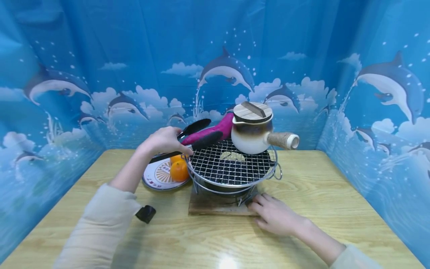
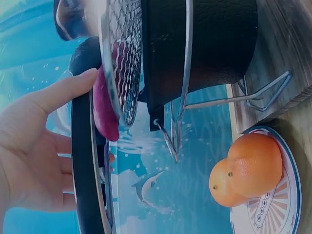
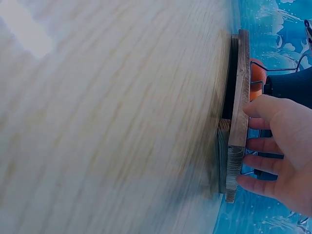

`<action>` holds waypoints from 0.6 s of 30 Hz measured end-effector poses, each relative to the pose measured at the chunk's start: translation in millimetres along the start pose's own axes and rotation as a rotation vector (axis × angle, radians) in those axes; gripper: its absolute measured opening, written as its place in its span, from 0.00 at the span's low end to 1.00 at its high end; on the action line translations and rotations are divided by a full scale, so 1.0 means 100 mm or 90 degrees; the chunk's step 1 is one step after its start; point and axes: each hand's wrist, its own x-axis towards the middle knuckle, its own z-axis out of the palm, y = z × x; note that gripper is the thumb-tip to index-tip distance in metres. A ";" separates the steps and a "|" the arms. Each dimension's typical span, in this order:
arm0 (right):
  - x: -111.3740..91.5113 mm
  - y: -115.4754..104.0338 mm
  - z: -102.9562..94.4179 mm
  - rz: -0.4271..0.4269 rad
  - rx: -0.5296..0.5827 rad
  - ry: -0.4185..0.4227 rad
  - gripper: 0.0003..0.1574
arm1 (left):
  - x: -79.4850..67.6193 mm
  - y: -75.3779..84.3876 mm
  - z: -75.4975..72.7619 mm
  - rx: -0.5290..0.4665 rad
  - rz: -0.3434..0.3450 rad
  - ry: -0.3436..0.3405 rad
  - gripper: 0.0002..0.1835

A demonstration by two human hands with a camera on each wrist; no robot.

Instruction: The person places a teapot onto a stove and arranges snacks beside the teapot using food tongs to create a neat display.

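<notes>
In the head view my left hand [image 1: 168, 141] grips black tongs [image 2: 84, 161] over the left side of a round wire grill [image 1: 231, 168]. Between the tongs' black heads lies a long magenta-purple vegetable [image 1: 205, 135], perhaps an eggplant or sweet potato. Its far end passes behind a lidded clay teapot [image 1: 252, 136], which stands on the grill with its rope-wrapped handle to the right. The grill tops a black stove [image 2: 204, 44] in a wire stand on a wooden board [image 1: 208, 208]. My right hand [image 1: 273, 215] touches the board's right front corner, fingers fairly straight.
Left of the stove, a patterned plate [image 1: 152, 181] bears two oranges [image 1: 179, 171], partly under the tongs. A wire ring handle [image 1: 278, 173] juts from the stand's right. Dolphin-print curtains [image 1: 188, 45] close off the back and sides. A small black object [image 1: 146, 214] shows next to my left sleeve.
</notes>
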 end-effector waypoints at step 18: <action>0.01 0.01 0.01 -0.007 0.012 0.011 0.17 | -0.16 -0.35 -0.17 -0.056 -0.015 0.011 0.56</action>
